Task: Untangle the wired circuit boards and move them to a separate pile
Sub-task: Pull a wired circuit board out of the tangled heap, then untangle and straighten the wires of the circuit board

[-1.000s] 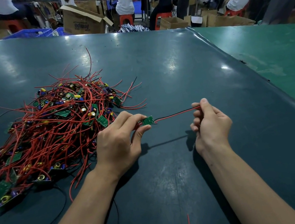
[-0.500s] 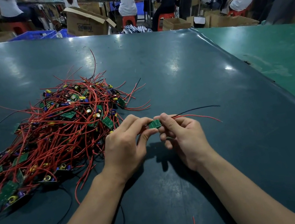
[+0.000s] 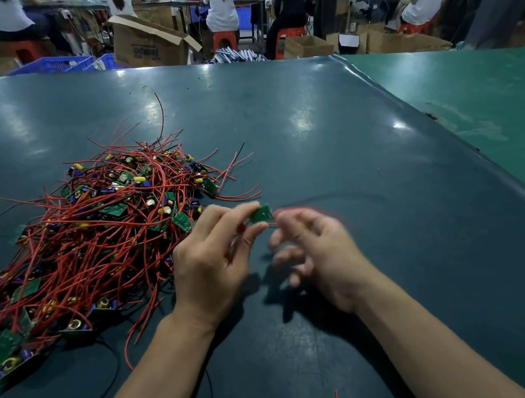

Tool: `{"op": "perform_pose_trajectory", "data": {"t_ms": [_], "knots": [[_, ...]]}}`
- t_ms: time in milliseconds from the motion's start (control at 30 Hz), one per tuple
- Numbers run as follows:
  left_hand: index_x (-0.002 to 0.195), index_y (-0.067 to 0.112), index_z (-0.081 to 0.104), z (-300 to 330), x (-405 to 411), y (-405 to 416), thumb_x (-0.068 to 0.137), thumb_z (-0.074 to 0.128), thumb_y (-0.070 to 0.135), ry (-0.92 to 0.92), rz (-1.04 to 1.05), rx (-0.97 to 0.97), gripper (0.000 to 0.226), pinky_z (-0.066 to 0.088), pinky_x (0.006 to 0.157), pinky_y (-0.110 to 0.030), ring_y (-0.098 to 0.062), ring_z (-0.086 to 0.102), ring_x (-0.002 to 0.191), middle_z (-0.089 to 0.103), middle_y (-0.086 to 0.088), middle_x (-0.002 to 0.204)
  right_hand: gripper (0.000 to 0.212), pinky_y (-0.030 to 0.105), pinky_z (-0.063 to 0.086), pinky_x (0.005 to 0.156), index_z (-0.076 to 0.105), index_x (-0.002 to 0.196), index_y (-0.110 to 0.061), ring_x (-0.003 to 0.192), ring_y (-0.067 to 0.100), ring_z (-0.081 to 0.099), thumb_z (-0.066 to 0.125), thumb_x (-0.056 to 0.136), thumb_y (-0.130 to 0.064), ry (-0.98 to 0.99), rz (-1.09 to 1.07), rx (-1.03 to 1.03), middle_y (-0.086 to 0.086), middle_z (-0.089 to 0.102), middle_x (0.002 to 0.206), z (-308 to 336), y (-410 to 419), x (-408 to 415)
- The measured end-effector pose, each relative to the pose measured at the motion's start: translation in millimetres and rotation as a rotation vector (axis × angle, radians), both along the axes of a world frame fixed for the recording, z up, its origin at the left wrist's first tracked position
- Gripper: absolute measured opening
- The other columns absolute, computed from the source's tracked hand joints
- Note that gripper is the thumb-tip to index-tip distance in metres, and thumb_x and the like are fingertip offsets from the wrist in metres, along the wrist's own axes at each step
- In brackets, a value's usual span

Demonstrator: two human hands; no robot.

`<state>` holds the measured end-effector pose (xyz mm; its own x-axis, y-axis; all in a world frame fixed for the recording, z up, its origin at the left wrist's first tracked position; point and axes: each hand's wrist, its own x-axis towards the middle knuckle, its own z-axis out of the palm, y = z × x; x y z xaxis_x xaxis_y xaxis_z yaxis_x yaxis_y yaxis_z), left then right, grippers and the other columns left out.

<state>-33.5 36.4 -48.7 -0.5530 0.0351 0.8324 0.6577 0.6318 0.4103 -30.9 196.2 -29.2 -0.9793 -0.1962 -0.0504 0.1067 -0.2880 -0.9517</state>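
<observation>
I am pinching one board (image 3: 261, 215) with my left hand (image 3: 211, 263), just clear of the pile (image 3: 87, 242) at 9 o'clock, isolating its wires; my blurred right hand (image 3: 314, 245) is hovering loose, grasping nothing.

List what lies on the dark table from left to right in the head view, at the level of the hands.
Tangled pile of wired boards → left hand → small green board pinched in its fingertips → right hand, blurred → lighter green table.
</observation>
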Motion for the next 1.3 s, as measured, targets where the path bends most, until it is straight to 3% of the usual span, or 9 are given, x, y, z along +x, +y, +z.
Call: {"op": "perform_pose_trajectory", "data": {"t_ms": [133, 333, 433, 600, 833, 1000, 1200, 1300], "knots": [[0.118, 0.009, 0.070, 0.3, 2.3, -1.8, 0.093, 0.065, 0.013, -0.003, -0.116, -0.061, 0.027, 0.051, 0.057, -0.038, -0.019, 0.060, 0.069, 0.062, -0.005, 0.086, 0.020, 0.024, 0.044, 0.036, 0.070, 0.076, -0.017, 0.051, 0.017, 0.057, 0.070, 0.082, -0.035, 0.106, 0.050, 0.121, 0.003, 0.063, 0.065, -3.2, -5.0, 3.4], [0.121, 0.002, 0.067, 0.8, 2.6, -1.1, 0.092, 0.066, 0.007, -0.017, -0.189, -0.082, 0.030, 0.054, 0.065, -0.038, -0.024, 0.065, 0.076, 0.067, -0.009, 0.088, 0.013, 0.024, 0.043, 0.036, 0.066, 0.077, -0.022, 0.049, 0.018, 0.058, 0.069, 0.081, -0.034, 0.146, 0.018, 0.092, 0.005, 0.066, 0.070, -2.1, -2.9, 4.9], [0.111, 0.002, 0.072, 4.0, 0.8, -2.3, 0.091, 0.068, 0.013, 0.004, -0.108, -0.114, 0.023, 0.053, 0.068, -0.041, -0.024, 0.067, 0.076, 0.071, -0.007, 0.088, 0.017, 0.023, 0.041, 0.037, 0.064, 0.072, -0.020, 0.046, 0.019, 0.052, 0.077, 0.079, -0.028, 0.149, -0.072, 0.084, 0.005, 0.059, 0.062, -1.9, 0.6, 3.1], [0.092, 0.013, 0.077, 10.4, -4.9, -17.6, 0.093, 0.066, 0.020, 0.106, 0.058, -0.263, 0.013, 0.042, 0.073, -0.045, -0.022, 0.066, 0.075, 0.071, 0.003, 0.084, 0.023, 0.022, 0.034, 0.039, 0.057, 0.072, -0.008, 0.038, 0.018, 0.044, 0.069, 0.079, -0.025, 0.204, -0.162, 0.109, 0.004, 0.052, 0.050, -3.0, 3.5, 2.2], [0.088, 0.008, 0.074, 10.6, -11.6, -34.8, 0.092, 0.065, 0.015, 0.093, 0.199, -0.187, 0.012, 0.041, 0.073, -0.043, -0.028, 0.060, 0.075, 0.070, -0.002, 0.084, 0.021, 0.021, 0.031, 0.036, 0.057, 0.064, -0.015, 0.036, 0.014, 0.043, 0.067, 0.077, -0.027, 0.190, -0.456, 0.045, -0.001, 0.052, 0.049, 3.7, 14.3, -3.7], [0.088, 0.005, 0.074, 9.1, -11.7, -33.1, 0.092, 0.068, 0.014, 0.100, 0.206, -0.150, 0.011, 0.046, 0.068, -0.044, -0.029, 0.058, 0.072, 0.070, -0.004, 0.084, 0.026, 0.019, 0.029, 0.035, 0.060, 0.052, -0.021, 0.034, 0.013, 0.038, 0.067, 0.076, -0.028, 0.181, -0.500, 0.041, -0.001, 0.048, 0.045, 2.5, 12.0, -3.9], [0.084, 0.008, 0.076, 9.0, -11.5, -30.2, 0.090, 0.070, 0.019, 0.058, 0.207, -0.192, 0.014, 0.044, 0.068, -0.043, -0.030, 0.054, 0.071, 0.065, -0.005, 0.079, 0.027, 0.016, 0.027, 0.034, 0.060, 0.049, -0.019, 0.032, 0.010, 0.037, 0.068, 0.074, -0.023, 0.175, -0.660, -0.039, -0.002, 0.051, 0.046, 4.3, 17.0, -7.5], [0.082, 0.009, 0.075, 6.4, -12.8, -32.7, 0.088, 0.067, 0.021, -0.057, 0.228, -0.263, 0.016, 0.042, 0.071, -0.044, -0.030, 0.055, 0.074, 0.064, -0.004, 0.077, 0.033, 0.015, 0.024, 0.035, 0.052, 0.053, -0.019, 0.031, 0.011, 0.036, 0.065, 0.083, -0.020, 0.133, -0.817, -0.128, -0.004, 0.046, 0.043, 7.2, 22.4, -9.1]]}}
